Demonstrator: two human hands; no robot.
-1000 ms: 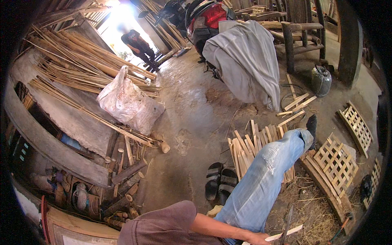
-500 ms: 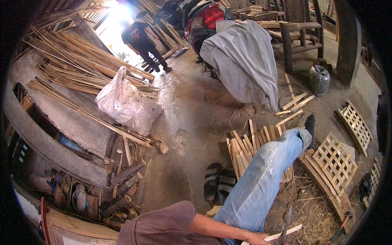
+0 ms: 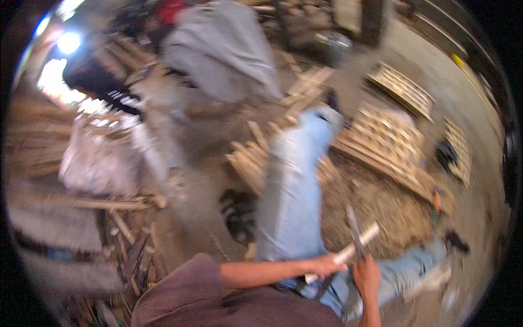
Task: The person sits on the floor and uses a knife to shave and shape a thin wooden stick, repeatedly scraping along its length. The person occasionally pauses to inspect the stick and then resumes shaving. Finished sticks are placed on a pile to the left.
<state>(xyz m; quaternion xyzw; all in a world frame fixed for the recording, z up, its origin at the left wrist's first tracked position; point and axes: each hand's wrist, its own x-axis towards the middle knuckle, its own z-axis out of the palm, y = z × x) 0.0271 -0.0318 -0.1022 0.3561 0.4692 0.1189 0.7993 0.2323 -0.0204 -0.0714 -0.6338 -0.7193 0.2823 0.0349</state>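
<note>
My left hand (image 3: pixel 328 265) is closed around a pale bamboo strip (image 3: pixel 370 234), which slants up to the right across my lap. Just right of it, my right hand (image 3: pixel 367 277) grips a long knife (image 3: pixel 352 219). The grey blade points up and away, crossing the strip near its middle; motion blur hides whether the two touch. Both hands are above my legs in blue jeans (image 3: pixel 289 196), which stretch out over the floor. The knife's handle is mostly hidden in my fist.
Woven lattice panels (image 3: pixel 385 133) lie on the right beside a thick plank (image 3: pixel 381 163). Shavings (image 3: pixel 365 196) cover the floor between my legs. Cut slats (image 3: pixel 248 163) and dark sandals (image 3: pixel 238 215) are left of my leg. Farther off are a white sack (image 3: pixel 98 158) and grey cloth (image 3: pixel 223 49).
The view has swung right and down, blurring the scene. My right hand and second leg now show fully. The knife and strip sit higher in the picture, still held.
</note>
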